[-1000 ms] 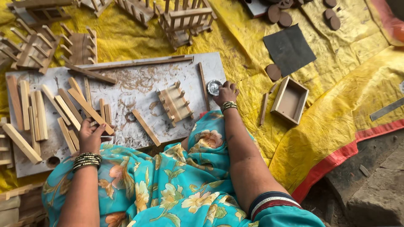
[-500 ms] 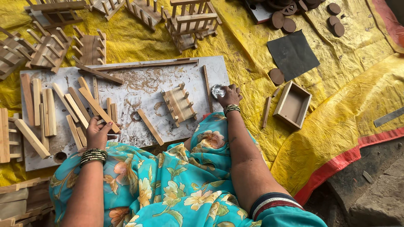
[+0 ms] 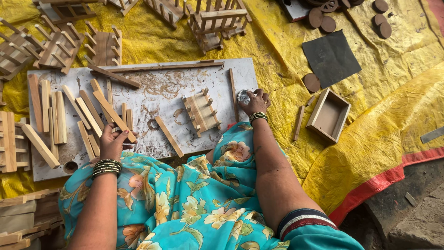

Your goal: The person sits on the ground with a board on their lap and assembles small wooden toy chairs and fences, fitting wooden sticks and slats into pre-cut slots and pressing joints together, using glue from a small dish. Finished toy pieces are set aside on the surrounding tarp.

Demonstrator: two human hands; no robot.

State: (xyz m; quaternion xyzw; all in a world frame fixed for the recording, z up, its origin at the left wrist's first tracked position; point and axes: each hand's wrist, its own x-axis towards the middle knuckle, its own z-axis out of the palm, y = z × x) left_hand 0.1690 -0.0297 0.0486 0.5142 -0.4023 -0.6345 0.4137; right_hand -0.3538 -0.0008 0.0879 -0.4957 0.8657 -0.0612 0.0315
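So the big white work board [image 3: 152, 88] sits on the yellow tarp [image 3: 370, 139], glue-smeared in the middle; the half-built slatted rack [image 3: 202, 111] lies at about 3 o'clock from the board's centre, pegs up. Loose wooden slats [image 3: 55, 115] are fanned over at 9 o'clock. Left hand [image 3: 112, 142] is curled around one slat [image 3: 114, 116] at the pile's edge; I'd grip it mid-length so it lifts without dragging its neighbours. Right hand [image 3: 257, 102] rests with fingers closed over a small shiny metal tin [image 3: 243, 96] at the board's right edge; keep that steady and upright.
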